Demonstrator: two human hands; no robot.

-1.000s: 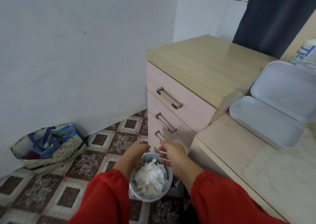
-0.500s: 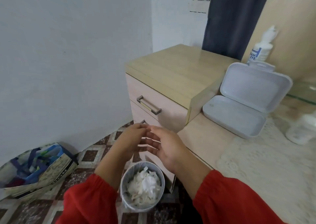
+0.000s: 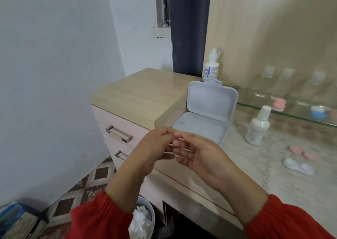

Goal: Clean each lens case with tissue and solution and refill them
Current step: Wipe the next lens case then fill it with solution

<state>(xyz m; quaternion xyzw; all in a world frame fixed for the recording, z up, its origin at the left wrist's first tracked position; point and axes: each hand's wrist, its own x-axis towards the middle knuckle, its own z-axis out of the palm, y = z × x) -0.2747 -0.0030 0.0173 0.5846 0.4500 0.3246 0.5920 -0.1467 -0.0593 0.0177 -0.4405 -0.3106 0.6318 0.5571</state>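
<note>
On the lace-patterned mat point(image 3: 273, 165) at the right, a white lens case point(image 3: 298, 166) is seen lying flat, its two round wells joined side by side. Just beyond it, two pink round pieces point(image 3: 303, 152) lie close together; whether they are caps or another case cannot be told. A white solution bottle point(image 3: 257, 126) with a white cap stands upright further back on the mat, apart from the cases.

The hands are held together in the air in front of the desk edge, away from the lens cases. The left hand point(image 3: 155, 148) is seen from the back, with its fingers bent toward the right hand. The right hand point(image 3: 198, 155) is turned palm inward, its fingers fairly straight and loosely spread, nothing gripped in it. The fingertips of the two hands meet or overlap; whether something small is pinched in the left fingers cannot be told through the blur. Red sleeves point(image 3: 102, 218) cover both forearms.

Behind the hands, an open white hinged box point(image 3: 211, 100) rests on the desk, its lid propped upright. A second bottle point(image 3: 211, 69) with blue lettering stands behind that lid. On a glass shelf point(image 3: 284, 111) at the right, a pink case point(image 3: 279, 103) and a blue-and-white case point(image 3: 318, 111) are blurred, with clear bottles point(image 3: 273, 81) behind them. A drawer unit point(image 3: 138, 96) stands at the left, and a bin point(image 3: 144, 218) holding crumpled white tissue is on the tiled floor below.
</note>
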